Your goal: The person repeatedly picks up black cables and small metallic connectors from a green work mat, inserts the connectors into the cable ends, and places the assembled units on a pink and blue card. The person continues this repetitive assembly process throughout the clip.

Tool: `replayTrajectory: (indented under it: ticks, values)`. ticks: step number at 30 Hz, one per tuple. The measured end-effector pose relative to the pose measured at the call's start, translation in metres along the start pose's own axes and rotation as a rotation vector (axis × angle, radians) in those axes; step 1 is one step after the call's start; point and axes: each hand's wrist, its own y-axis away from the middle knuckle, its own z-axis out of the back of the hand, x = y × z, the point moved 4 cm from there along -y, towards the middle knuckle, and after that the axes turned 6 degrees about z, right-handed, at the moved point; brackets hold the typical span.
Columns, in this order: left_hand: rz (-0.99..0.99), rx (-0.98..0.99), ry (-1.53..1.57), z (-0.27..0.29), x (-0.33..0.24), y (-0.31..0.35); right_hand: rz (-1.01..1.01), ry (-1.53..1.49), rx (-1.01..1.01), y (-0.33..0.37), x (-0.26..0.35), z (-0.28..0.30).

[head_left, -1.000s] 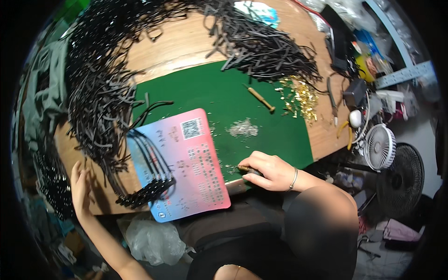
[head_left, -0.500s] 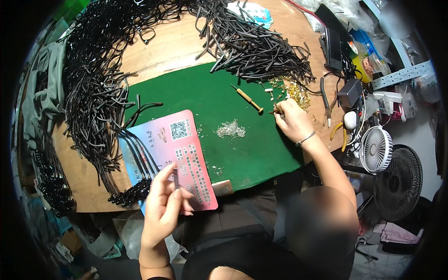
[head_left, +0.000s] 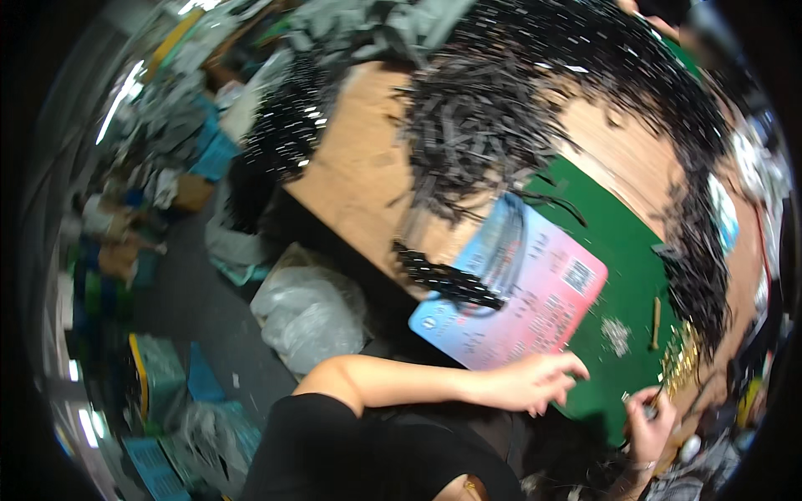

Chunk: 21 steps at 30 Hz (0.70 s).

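My left hand reaches over the near edge of a blue-and-pink printed mat, fingers apart and slightly bent. Nothing shows in it, though motion blurs the picture. At the near right end of the green work mat, my right hand pinches something small and dark that I cannot make out. Just beyond it lie loose gold-coloured pieces. A brass screwdriver and a heap of tiny clear bits rest on the green. Several black eyeglass frames lie in a row across the printed mat.
A big heap of black eyeglass frames covers the far side of the wooden table, curving to the right. A clear plastic bag stands below the table's left edge. Another person's arm shows at the top right.
The whole view has swung left, so the table appears turned and shifted right. My left hand, which had a dark slim piece at its fingers, now lies lower across the printed mat's edge.
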Motion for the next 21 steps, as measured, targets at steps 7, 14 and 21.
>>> replayTrajectory:
  ticks: [7,14,21]
  values:
    - [-0.04,-0.033,0.09,-0.012,0.014,0.007,0.252,-0.162,0.145,-0.008,0.014,-0.071]
    - [0.003,0.09,0.211,-0.006,0.014,0.014,0.37,-0.136,0.249,-0.012,0.019,-0.07]
    - [0.118,0.217,0.317,-0.003,0.015,0.01,0.186,-0.188,0.43,-0.016,0.019,-0.072]
